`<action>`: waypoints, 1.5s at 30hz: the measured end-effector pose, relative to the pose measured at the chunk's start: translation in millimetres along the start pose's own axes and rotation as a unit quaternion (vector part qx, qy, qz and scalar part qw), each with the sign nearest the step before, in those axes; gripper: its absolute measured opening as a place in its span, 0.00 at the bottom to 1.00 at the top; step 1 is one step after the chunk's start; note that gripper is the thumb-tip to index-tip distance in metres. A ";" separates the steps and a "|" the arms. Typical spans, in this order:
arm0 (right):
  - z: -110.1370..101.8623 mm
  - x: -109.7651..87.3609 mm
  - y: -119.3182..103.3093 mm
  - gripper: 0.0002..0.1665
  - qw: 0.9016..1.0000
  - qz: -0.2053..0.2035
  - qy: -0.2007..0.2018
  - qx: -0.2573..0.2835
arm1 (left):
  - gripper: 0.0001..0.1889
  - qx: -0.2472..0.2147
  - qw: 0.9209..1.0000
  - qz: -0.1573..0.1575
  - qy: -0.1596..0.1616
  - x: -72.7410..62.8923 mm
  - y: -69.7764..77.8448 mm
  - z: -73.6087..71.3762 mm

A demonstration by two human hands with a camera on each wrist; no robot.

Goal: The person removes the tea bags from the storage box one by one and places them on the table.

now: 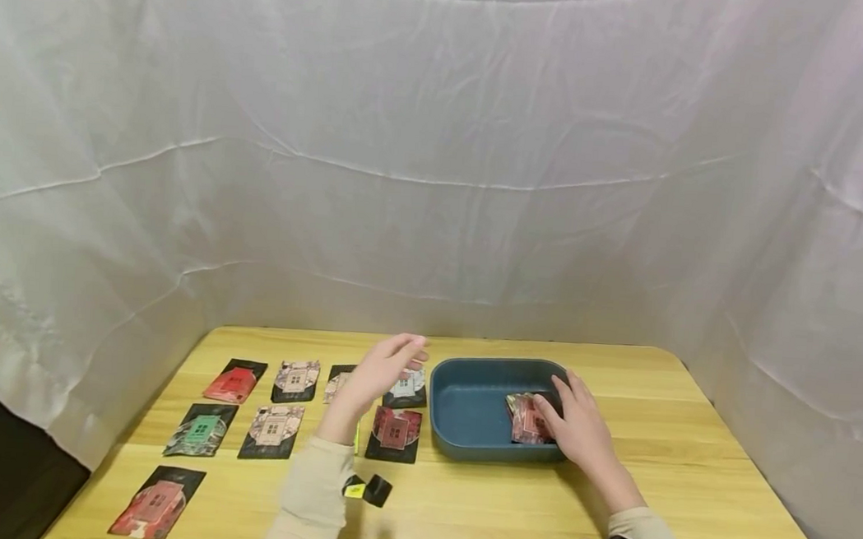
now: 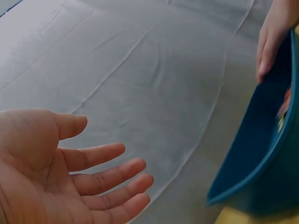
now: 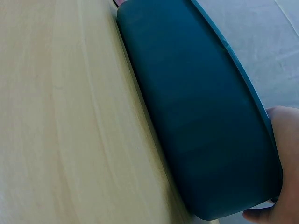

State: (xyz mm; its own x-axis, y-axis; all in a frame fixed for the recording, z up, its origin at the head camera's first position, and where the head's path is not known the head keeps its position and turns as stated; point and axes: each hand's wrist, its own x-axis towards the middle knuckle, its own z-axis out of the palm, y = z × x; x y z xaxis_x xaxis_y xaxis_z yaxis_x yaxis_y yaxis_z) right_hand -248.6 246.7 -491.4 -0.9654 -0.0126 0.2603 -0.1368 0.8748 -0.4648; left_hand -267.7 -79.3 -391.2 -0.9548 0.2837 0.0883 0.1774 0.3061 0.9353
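My right hand [image 1: 587,427] straddles the right end of a dark blue plastic bin [image 1: 457,451], thumb on the inner side and fingers over the end wall. Beneath that thumb, inside the bin, lie a few flat packets [image 1: 524,419] with red and black printing. My left hand [image 1: 384,371] hovers left of the bin with nothing in it. Its fingers are spread and loosely bent, the palm turned toward the bin in the left wrist view. Closest to it are a black-and-white packet [image 1: 407,390] and a dark red packet [image 1: 395,434] on the table.
More flat packets lie in loose rows on the left of the wooden table [image 1: 491,512], among them a red one [image 1: 235,380], a green one [image 1: 202,429] and a pink-red one [image 1: 157,503] nearest the front. Grey-white cloth [image 1: 464,222] hangs around the table.
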 end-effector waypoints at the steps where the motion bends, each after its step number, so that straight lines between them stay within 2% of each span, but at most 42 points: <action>1: -0.2 -0.1 -0.2 0.42 1.000 0.000 0.000 -0.001 | 0.24 -0.015 1.000 -0.001 -0.009 3.2 0.0 6.4; 6: -1.1 -1.0 -0.4 0.41 1.000 0.002 -0.002 -0.001 | 0.26 -0.065 0.996 -0.011 -0.064 18.5 -2.0 37.3; 9: -1.5 -1.0 0.4 0.41 1.000 0.005 -0.001 0.001 | 0.27 -0.074 0.993 -0.018 -0.091 25.5 -4.2 56.2; 12: -1.5 -1.0 1.5 0.42 1.000 0.006 0.000 -0.001 | 0.26 -0.073 0.992 -0.024 -0.103 30.4 -8.9 75.9; 16: -1.1 -0.2 2.6 0.43 1.000 0.005 0.002 -0.004 | 0.25 -0.065 0.992 -0.038 -0.103 34.0 -17.8 99.9; 21: -1.3 0.6 2.2 0.42 1.000 0.003 0.004 -0.005 | 0.27 -0.053 0.989 -0.050 -0.125 35.5 -26.3 119.8; 26: -2.5 0.2 0.4 0.43 1.000 0.003 0.004 -0.008 | 0.28 -0.022 0.984 -0.066 -0.165 35.5 -29.8 132.7; 29: -3.1 0.9 -0.3 0.43 1.000 0.002 0.003 -0.007 | 0.28 0.003 0.982 -0.069 -0.179 35.8 -32.7 138.2; 41: -2.7 0.8 -1.7 0.41 1.000 0.002 0.005 -0.008 | 0.27 0.012 0.979 -0.103 -0.177 34.0 -38.6 142.8; 45: -1.8 1.4 -1.5 0.41 1.000 0.002 0.007 -0.009 | 0.27 0.000 0.980 -0.101 -0.173 34.0 -38.6 142.1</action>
State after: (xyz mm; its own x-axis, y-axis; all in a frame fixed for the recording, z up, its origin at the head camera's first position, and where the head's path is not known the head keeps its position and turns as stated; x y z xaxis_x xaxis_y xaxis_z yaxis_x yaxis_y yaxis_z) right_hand -249.4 246.2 -488.8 -0.9628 -0.0017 0.2701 -0.1282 0.8831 -0.4514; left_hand -273.1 47.6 -473.0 -0.8329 0.5075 -0.2207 -0.0077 0.3882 0.9215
